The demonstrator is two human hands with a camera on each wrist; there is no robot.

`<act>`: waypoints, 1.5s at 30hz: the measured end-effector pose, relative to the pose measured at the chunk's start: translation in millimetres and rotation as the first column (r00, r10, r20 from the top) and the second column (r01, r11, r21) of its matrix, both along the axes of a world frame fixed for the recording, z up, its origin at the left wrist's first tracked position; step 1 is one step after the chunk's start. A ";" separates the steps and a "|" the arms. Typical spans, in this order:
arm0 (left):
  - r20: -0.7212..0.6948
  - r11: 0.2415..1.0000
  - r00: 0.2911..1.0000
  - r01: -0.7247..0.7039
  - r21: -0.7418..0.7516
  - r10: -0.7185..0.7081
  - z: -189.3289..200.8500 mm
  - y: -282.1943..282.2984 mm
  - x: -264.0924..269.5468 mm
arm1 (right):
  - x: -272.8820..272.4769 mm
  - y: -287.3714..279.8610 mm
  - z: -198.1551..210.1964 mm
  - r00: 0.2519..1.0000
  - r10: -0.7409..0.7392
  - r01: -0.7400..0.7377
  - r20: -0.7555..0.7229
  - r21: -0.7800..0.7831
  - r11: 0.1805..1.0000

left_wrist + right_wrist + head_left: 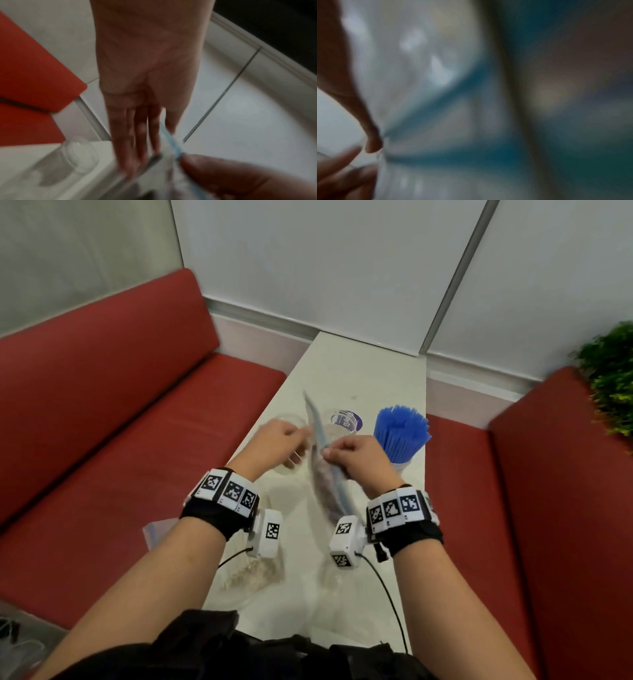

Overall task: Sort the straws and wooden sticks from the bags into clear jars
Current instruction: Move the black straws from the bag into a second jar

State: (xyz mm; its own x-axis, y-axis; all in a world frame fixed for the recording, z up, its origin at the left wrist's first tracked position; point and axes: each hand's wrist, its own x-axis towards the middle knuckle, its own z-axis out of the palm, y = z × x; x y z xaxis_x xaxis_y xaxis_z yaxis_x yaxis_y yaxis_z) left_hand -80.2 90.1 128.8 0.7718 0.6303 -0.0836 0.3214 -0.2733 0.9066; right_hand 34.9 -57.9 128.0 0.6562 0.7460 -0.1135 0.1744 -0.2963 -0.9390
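Note:
Both hands hold a clear zip bag (327, 484) with a blue zip strip (173, 144) upright over the white table (359, 371); dark contents show through it, too blurred to name. My left hand (303, 434) pinches the bag's upper edge from the left, its fingers nearly straight in the left wrist view. From the right, my right hand (329, 453) pinches the same edge between thumb and finger. Behind the left hand stands an empty clear jar (291, 422) (80, 155). A second clear jar (346, 421) bears a purple label. Blue straws (400, 429) fill a third jar at the right.
A clear bag of pale wooden sticks (253, 573) lies on the table under my left wrist, and crumpled clear plastic (329, 573) lies beside it. Another bag (154, 532) hangs over the table's left edge. Red benches (102, 422) flank the narrow table. The right wrist view is blurred.

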 end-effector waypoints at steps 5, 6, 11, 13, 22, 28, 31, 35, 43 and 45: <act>-0.046 0.965 0.988 0.135 -0.226 -0.149 -1.4 -15.2 0.3 | -17.9 3.7 -12.1 0.983 0.063 -0.063 -0.173 0.009 0.998; -0.070 0.968 0.987 0.130 -0.214 -0.148 -2.1 -16.6 0.4 | -19.1 2.6 -13.2 0.966 0.077 -0.072 -0.247 0.032 0.997; -0.121 0.980 0.977 0.159 -0.123 -0.174 -6.5 -22.2 1.6 | -21.4 2.8 -19.8 0.862 -0.046 0.100 -0.505 0.081 0.992; -0.114 0.977 0.973 0.188 -0.103 -0.199 -8.6 -22.3 3.8 | -18.4 3.8 -20.3 0.854 -0.107 0.164 -0.508 0.068 0.984; -0.026 0.960 0.981 0.183 -0.211 -0.192 -22.8 -21.4 11.6 | -11.8 6.4 -27.1 0.913 -0.155 0.172 -0.378 0.011 0.985; 0.106 0.804 0.974 0.225 -0.550 -0.200 -35.1 -18.2 6.9 | -11.1 -1.0 -30.3 0.792 -0.125 0.230 -0.598 0.102 0.968; 0.115 0.742 0.977 0.211 -0.636 -0.179 -41.6 -14.2 5.2 | -8.6 -2.2 -32.5 0.761 -0.116 0.235 -0.638 0.104 0.966; 0.054 0.720 0.997 -0.002 -0.694 0.055 -48.5 -8.6 6.7 | -6.3 2.2 -42.9 0.642 -0.153 0.326 -0.751 0.087 0.941; -0.035 0.058 0.848 -0.077 -0.995 0.529 -67.6 22.4 -7.0 | 15.3 -14.1 -76.2 0.006 -0.104 0.580 -0.995 -0.082 0.811; 0.012 0.189 0.891 -0.082 -0.979 0.454 -73.3 27.5 -8.6 | 15.0 -16.4 -80.6 0.015 -0.093 0.510 -0.996 -0.072 0.857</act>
